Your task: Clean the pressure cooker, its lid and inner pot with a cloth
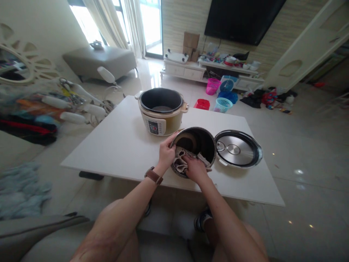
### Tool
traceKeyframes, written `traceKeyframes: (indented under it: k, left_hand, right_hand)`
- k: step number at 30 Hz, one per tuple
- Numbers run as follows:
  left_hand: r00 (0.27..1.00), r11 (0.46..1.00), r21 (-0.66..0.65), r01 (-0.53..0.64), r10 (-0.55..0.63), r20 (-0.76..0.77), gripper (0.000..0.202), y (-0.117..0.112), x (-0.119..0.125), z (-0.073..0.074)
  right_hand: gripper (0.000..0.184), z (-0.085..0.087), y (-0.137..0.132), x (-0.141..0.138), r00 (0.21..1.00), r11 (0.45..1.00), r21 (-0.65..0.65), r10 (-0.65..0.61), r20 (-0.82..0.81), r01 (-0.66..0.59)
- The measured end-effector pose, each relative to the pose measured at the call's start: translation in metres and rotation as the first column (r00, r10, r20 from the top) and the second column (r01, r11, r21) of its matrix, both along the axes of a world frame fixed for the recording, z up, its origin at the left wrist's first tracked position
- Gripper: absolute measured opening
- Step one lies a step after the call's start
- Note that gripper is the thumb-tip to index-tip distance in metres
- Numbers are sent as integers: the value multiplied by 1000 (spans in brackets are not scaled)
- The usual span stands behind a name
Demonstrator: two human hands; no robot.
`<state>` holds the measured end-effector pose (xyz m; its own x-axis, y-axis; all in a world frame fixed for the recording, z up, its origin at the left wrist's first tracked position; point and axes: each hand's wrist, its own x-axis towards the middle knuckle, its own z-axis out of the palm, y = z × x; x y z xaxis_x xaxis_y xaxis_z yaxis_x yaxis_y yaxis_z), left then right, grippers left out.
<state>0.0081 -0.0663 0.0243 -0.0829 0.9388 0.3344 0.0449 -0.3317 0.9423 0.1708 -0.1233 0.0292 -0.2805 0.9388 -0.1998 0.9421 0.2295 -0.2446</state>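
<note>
A dark inner pot (205, 140) is tilted towards me over the front part of the white table (114, 145). My left hand (167, 151) grips its left rim, thumb inside the edge. Inside the pot, my right hand (195, 167) presses a crumpled patterned cloth (180, 163) against the lower wall; its fingertips are partly hidden in the folds. Behind the pot stands the electric pressure cooker body (163, 118), lidless, with a control panel on its front. To the right, the cooker's lid (237, 147) lies with its metal inner side up.
Past the table, a red stool (202, 104), a light blue basket (223, 104) and a pink basket (212, 86) stand on the tiled floor. A white floor lamp (106, 75) and piled clothes (29, 120) are at the left. A sofa (49, 236) edge is near me.
</note>
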Motion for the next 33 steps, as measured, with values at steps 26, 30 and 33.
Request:
traceKeyframes:
  k: [26, 30, 33]
  left_hand:
    - [1000, 998, 60, -30, 30, 1, 51, -11, 9, -3]
    - [996, 995, 47, -84, 83, 40, 43, 4, 1, -10]
    - [992, 990, 77, -115, 119, -48, 42, 13, -11, -7]
  right_hand:
    - [51, -10, 3, 3, 961, 985, -170, -60, -269, 14]
    - [60, 0, 1, 8, 998, 979, -196, -59, -18, 55]
    - [57, 7, 0, 3, 997, 978, -203, -38, 73, 52]
